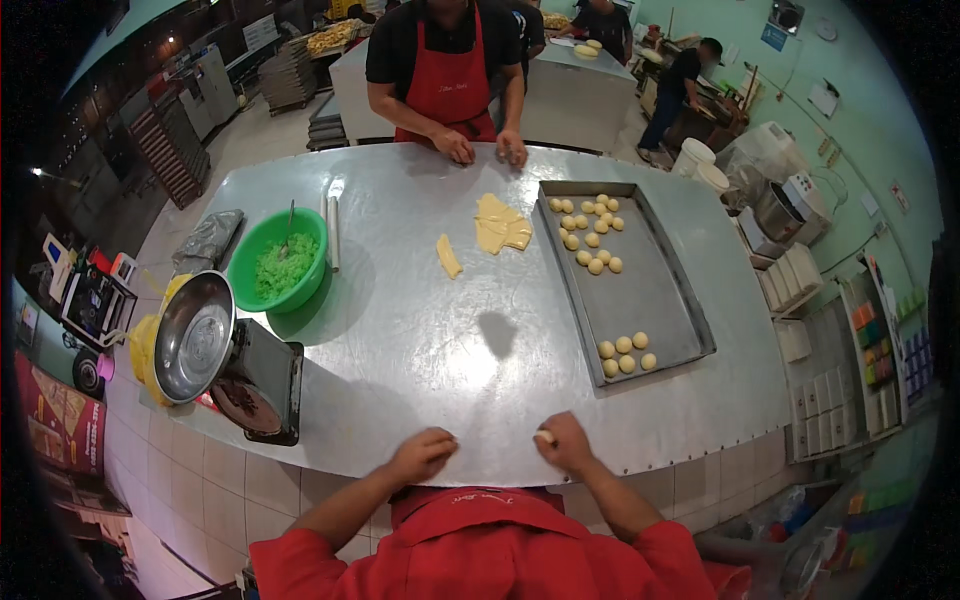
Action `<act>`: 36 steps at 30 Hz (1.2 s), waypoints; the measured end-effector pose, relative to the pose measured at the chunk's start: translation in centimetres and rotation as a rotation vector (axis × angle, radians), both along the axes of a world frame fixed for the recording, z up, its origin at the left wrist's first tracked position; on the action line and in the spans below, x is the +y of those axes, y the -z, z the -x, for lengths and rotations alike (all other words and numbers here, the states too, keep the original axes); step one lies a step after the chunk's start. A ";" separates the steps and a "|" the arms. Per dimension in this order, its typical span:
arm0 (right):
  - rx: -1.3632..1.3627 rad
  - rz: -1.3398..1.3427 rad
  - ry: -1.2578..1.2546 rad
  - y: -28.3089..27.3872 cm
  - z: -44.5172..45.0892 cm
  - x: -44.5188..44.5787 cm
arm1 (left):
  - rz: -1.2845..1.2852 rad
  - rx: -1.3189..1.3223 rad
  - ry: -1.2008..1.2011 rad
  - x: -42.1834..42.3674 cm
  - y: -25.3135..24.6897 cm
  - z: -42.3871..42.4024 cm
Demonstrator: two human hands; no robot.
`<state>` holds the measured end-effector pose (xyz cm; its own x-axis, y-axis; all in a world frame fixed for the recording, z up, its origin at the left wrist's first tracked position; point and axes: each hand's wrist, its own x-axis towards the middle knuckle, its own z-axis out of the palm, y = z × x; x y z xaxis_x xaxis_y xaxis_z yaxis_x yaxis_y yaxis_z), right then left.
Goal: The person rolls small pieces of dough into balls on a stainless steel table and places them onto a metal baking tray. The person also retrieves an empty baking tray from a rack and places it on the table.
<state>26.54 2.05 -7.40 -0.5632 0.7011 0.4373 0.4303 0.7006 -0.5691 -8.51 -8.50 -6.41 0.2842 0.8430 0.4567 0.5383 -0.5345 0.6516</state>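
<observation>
My right hand is closed around a small pale dough ball near the front edge of the metal table. To its left, my left hand rests at the same edge with curled fingers; whether anything is inside them is hidden. A shallow metal tray at the right holds many dough balls, in a far group and a near group. Flattened yellow dough lies at the table's middle, beside a narrow dough strip.
At the left stand a green bowl of green shredded filling with a spoon, a weighing scale with a metal pan, and two rods. A co-worker in a red apron has both hands at the far edge.
</observation>
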 end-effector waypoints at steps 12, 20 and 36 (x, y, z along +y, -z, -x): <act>0.015 0.003 0.018 -0.1 7.3 0.8 | 0.009 -0.104 -0.228 7.1 1.1 -8.8; -0.048 0.017 0.059 -1.9 -1.7 2.1 | 0.081 0.156 -0.119 2.8 -1.0 1.7; -0.027 0.102 0.069 -2.2 -0.1 -2.0 | 0.057 0.035 -0.176 0.1 -0.6 -4.8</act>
<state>26.66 0.04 -5.19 -0.5226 0.7789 0.3467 0.4917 0.6076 -0.6237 -3.70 -8.37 -5.83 0.1447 0.9054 0.3991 0.6433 -0.3925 0.6573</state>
